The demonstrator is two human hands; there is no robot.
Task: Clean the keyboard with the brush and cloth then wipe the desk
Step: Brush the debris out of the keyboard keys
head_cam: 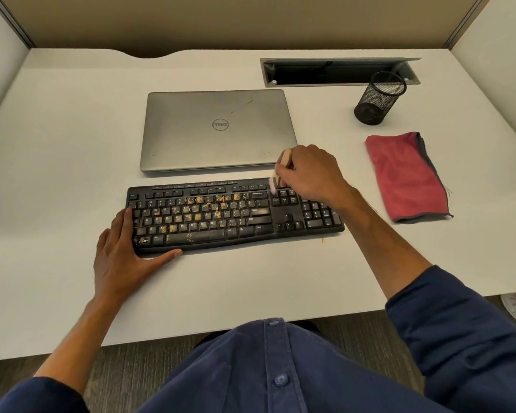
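Observation:
A black keyboard [236, 214] lies on the white desk [72, 138], with orange-brown crumbs scattered over its letter keys. My right hand [309, 174] grips a small wooden-handled brush [282, 168]; its pale bristles touch the keys at the keyboard's upper right. My left hand [122, 251] rests open against the keyboard's left end, fingers along the side and thumb along the front edge. A folded red cloth [405, 177] lies on the desk to the right of the keyboard.
A shut silver laptop [218, 129] sits just behind the keyboard. A black mesh pen cup [379, 98] stands at the back right, in front of a cable slot [337, 71]. Partition walls enclose the desk on three sides. A crumb lies by the keyboard's front right corner.

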